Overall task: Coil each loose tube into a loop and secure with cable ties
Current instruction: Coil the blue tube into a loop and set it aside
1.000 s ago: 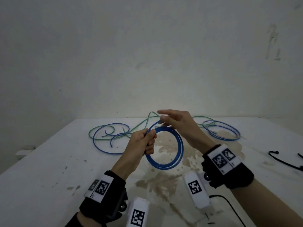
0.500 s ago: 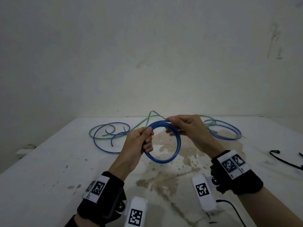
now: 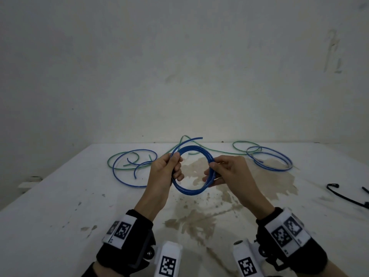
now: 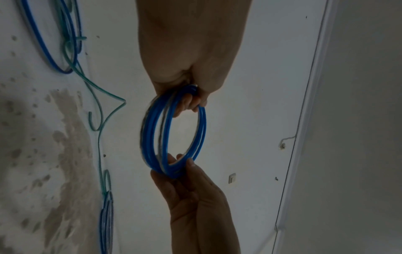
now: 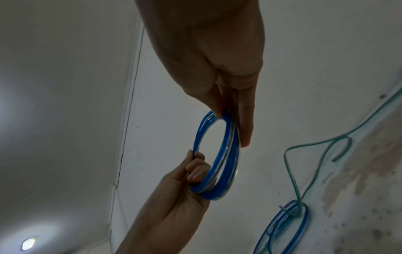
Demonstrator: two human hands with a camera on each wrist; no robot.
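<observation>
A blue tube wound into a coil point(image 3: 189, 191) of several turns hangs upright above the white table point(image 3: 60, 206). My left hand point(image 3: 169, 166) grips the coil's left side, thumb on top, fingers curled through the ring. On the right side my right hand point(image 3: 215, 172) pinches the strands between thumb and fingers. One free tube end point(image 3: 196, 138) sticks out above the coil. In the left wrist view the coil point(image 4: 156, 137) runs from my left hand's fingers point(image 4: 189, 103) down to my right hand point(image 4: 185, 173). The right wrist view shows the coil point(image 5: 224, 154) held the same way.
Loose blue and green tubes point(image 3: 127, 164) lie at the back left. A blue loop point(image 3: 269, 159) with a green tube point(image 3: 225, 152) lies at the back right. Black cable ties point(image 3: 343, 196) rest near the right edge. Brown stains point(image 3: 199, 222) mark the table's middle. A wall stands behind.
My right hand slid from the top of the coil down to its right side. The coil turned more upright and face-on, and the free end now pokes out above it.
</observation>
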